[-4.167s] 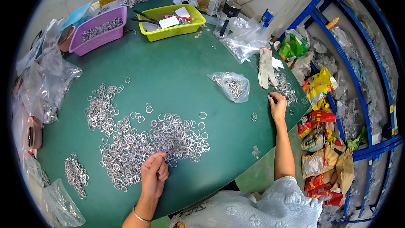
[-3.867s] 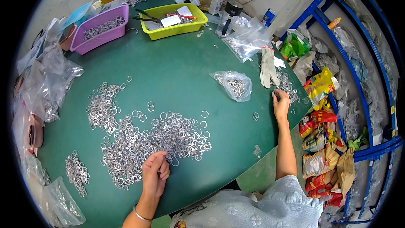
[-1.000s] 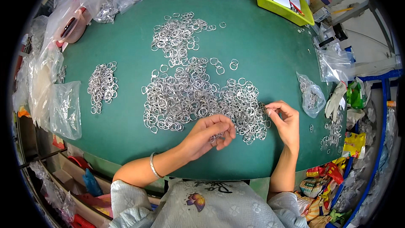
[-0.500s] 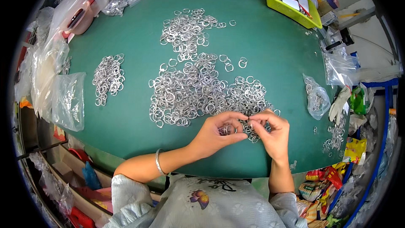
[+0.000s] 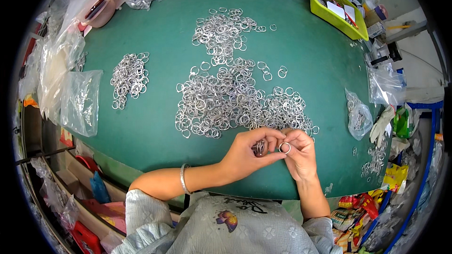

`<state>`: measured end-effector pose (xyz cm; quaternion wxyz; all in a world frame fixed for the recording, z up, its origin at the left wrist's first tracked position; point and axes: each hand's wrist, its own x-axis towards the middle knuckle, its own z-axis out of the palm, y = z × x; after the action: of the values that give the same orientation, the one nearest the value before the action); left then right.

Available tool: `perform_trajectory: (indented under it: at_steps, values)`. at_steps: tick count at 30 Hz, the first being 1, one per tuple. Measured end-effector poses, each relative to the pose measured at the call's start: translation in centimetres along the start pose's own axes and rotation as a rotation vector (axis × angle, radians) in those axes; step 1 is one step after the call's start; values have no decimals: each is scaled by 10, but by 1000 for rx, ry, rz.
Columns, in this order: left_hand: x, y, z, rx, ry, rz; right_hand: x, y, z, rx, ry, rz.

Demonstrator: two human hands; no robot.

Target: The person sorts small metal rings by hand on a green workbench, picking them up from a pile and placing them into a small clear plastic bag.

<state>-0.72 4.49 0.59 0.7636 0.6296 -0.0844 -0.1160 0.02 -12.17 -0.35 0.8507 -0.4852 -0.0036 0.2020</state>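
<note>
My left hand (image 5: pixel 248 155) cups a small bunch of silver metal rings (image 5: pixel 258 147) against its palm at the near edge of the green table (image 5: pixel 155 127). My right hand (image 5: pixel 298 154) pinches a single ring (image 5: pixel 285 147) between thumb and forefinger, fingertips touching the left hand. Just beyond both hands spreads a large heap of loose rings (image 5: pixel 235 106). A second heap (image 5: pixel 225 33) lies farther back, and a smaller pile (image 5: pixel 128 77) sits to the left.
Clear plastic bags (image 5: pixel 77 99) crowd the left edge, and a small bag holding rings (image 5: pixel 359 115) lies at the right. A yellow-green tray (image 5: pixel 336 11) stands far right, a pink bowl (image 5: pixel 101 11) far left. Colourful packets (image 5: pixel 395 178) lie off the right edge.
My view swung from across the table to straight over the rings. My hands came together at the near edge; the left gathered a bunch and the right took up one ring.
</note>
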Motion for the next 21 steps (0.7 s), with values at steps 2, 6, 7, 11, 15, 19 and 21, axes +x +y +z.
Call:
perform_trajectory:
  at_steps: [2,6,7,11,15,19,21]
  values:
    - [-1,0,0,33,32,33,1,2,0,74,-16,29]
    - [0,-3,1,78,74,107,-1,2,-1,32,-23,10]
    - [0,-3,0,94,79,120,-1,2,-1,20,-15,2]
    - [0,-3,0,109,97,148,-4,-3,6,-18,37,-26]
    - [0,-4,0,138,94,188,-4,-2,7,-8,26,-103]
    - [-2,-3,2,155,98,214,-5,2,5,-7,7,-108]
    - [-2,-4,1,162,101,221,-4,2,5,11,-2,-102]
